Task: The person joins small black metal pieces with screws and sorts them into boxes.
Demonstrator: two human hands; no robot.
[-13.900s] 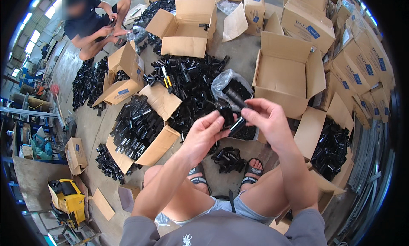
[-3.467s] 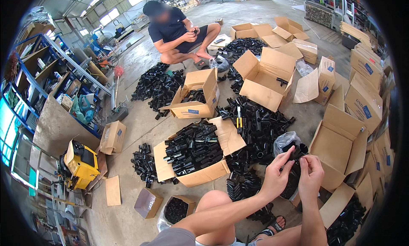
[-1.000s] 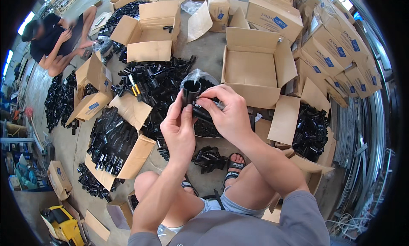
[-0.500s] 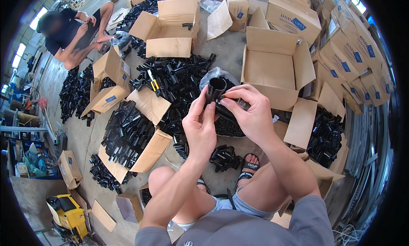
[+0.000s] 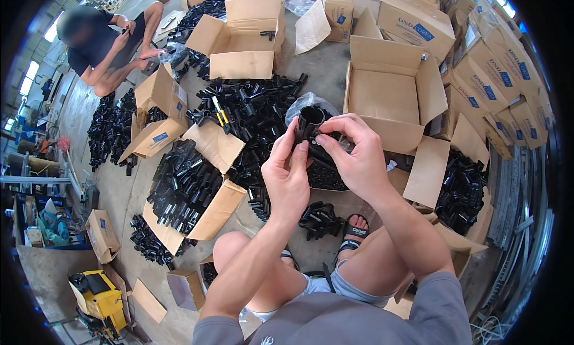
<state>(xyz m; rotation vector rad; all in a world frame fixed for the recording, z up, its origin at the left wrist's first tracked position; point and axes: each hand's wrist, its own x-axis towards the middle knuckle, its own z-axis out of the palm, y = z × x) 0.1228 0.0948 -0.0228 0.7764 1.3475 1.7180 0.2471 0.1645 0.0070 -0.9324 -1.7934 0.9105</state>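
Observation:
A black plastic pipe fitting (image 5: 311, 118), its round opening facing up, is held in front of me over a box of small black parts (image 5: 326, 176). My left hand (image 5: 287, 176) closes round its left side and lower part, thumb in front. Thumb and fingers of my right hand (image 5: 357, 157) pinch together at the fitting's right side; whatever small piece lies between them is too hidden to name. Behind the fitting is a clear plastic bag (image 5: 304, 103). A big heap of black fittings (image 5: 251, 112) lies beyond my left hand.
Open cardboard boxes stand around: a large one (image 5: 385, 94) ahead right, another (image 5: 245, 37) farther off. A box of black fittings (image 5: 185, 186) sits at left, another pile (image 5: 460, 189) at right. Cartons (image 5: 418, 25) are stacked far right. Another person (image 5: 95, 46) sits far left.
The whole view has shifted slightly to the right. My left hand keeps its hold on the fitting, and my right fingers stay pinched at its side with only a slight change of pose.

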